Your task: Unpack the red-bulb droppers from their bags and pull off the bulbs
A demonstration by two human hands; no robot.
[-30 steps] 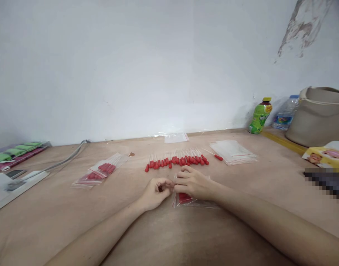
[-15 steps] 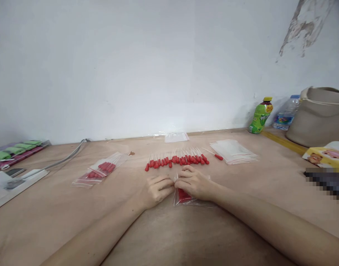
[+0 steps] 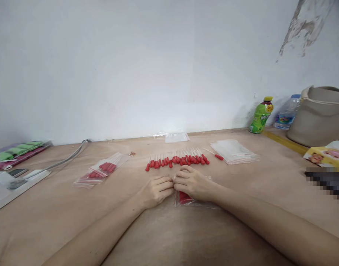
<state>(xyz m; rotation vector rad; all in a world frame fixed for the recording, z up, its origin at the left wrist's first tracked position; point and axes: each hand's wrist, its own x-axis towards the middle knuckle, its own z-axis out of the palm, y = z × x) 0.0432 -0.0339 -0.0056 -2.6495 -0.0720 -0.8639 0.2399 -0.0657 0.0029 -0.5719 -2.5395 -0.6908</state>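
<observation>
My left hand (image 3: 155, 190) and my right hand (image 3: 192, 183) meet at the middle of the table, both with fingers curled and pinching the left edge of a small clear zip bag (image 3: 186, 198) that holds red-bulbed droppers. The bag lies flat, mostly under my right hand. Just beyond my fingers is a row of several loose droppers (image 3: 177, 159) with red bulbs and clear stems. One more dropper (image 3: 216, 156) lies apart at the row's right end.
Filled zip bags (image 3: 99, 170) lie to the left, and a stack of empty zip bags (image 3: 233, 151) to the right. A green bottle (image 3: 260, 115), a water bottle (image 3: 286, 112) and a beige bag (image 3: 319, 115) stand at the far right. A cable (image 3: 61, 161) and a tray (image 3: 16, 152) are at the left.
My left hand slid closer to my right hand and its fingers now press on the bag's edge. The bag and the droppers stay in place.
</observation>
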